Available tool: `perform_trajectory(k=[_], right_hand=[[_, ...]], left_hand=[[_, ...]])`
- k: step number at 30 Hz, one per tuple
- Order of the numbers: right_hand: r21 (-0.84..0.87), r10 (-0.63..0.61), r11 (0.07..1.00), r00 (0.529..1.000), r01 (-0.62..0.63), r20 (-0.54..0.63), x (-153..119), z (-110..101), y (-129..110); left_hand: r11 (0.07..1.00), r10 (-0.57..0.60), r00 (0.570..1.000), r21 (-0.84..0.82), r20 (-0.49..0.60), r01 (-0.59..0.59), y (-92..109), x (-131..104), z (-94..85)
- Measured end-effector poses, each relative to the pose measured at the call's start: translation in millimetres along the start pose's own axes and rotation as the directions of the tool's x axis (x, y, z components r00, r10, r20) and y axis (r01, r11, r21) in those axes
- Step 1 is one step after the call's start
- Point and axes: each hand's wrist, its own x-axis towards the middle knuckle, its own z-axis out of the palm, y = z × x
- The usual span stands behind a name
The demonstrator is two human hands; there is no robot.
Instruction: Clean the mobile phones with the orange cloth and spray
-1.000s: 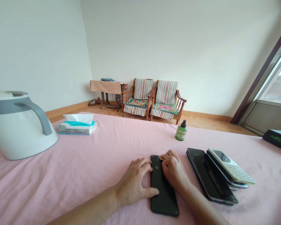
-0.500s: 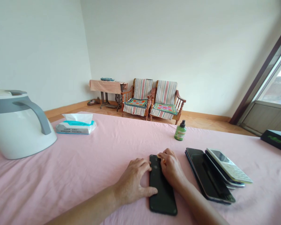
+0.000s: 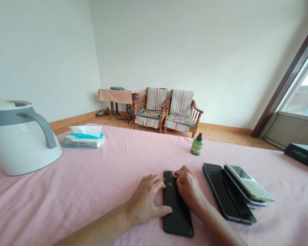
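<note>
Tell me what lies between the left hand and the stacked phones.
The head view shows the black smartphone, with the right hand at its far end.

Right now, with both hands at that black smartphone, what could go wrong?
The black smartphone might slide on the pink cloth if the left hand eases off. The small pale piece pinched in the right hand might slip. The right forearm appears close to the stacked phones, so a sideways swing could knock them.

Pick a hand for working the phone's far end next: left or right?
Right, probably: the right hand pinches a small pale item at that end of the black phone. The left hand spans its left edge, thumb resting on top.
</note>
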Motion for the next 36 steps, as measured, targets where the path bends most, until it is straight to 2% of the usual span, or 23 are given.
perform_trajectory(k=[17, 26, 36], right_hand=[[0.018, -0.008, 1.0, 1.0, 0.008, 0.013, -3.1, -1.0, -1.9], [0.008, 0.071, 0.997, 0.997, -0.07, -0.042, -2.6, -10.6, 16.7], [0.011, -0.028, 1.0, 0.999, 0.028, 0.025, 1.7, 4.3, -8.4]], left_hand=[[1.0, 0.018, 1.0, 0.0, -0.007, -0.018, 1.4, -0.4, -0.7], [0.995, 0.102, 0.994, 0.027, -0.049, -0.101, -2.0, -2.4, 5.3], [0.997, 0.074, 0.997, 0.039, -0.037, -0.072, -0.2, -1.4, 3.4]])
